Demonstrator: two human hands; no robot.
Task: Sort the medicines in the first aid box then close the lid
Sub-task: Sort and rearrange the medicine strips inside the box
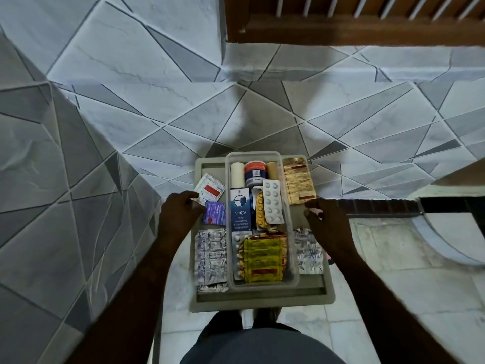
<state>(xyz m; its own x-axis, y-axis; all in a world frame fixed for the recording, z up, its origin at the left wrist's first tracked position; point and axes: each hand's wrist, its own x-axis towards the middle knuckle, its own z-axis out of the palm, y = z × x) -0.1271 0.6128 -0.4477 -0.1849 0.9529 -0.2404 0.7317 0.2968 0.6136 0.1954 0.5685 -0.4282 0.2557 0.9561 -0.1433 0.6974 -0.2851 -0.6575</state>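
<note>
The floor [162, 106] has grey and white tiles cut in angular shapes, and a brown wooden furniture piece [354, 24] stands at the far right. The grey first aid box [262, 303] is low in the middle of the view, open. Its long axis runs straight away from the person. A clear tray [294, 258] lies along its middle in the same direction, and the blue carton [241, 211] inside it too. The left hand [179, 210] is at the box's left edge, its fingers curled together on the rim beside a white sachet [211, 189]. The right hand [326, 224] grips the right edge, its fingers also curled.
</note>
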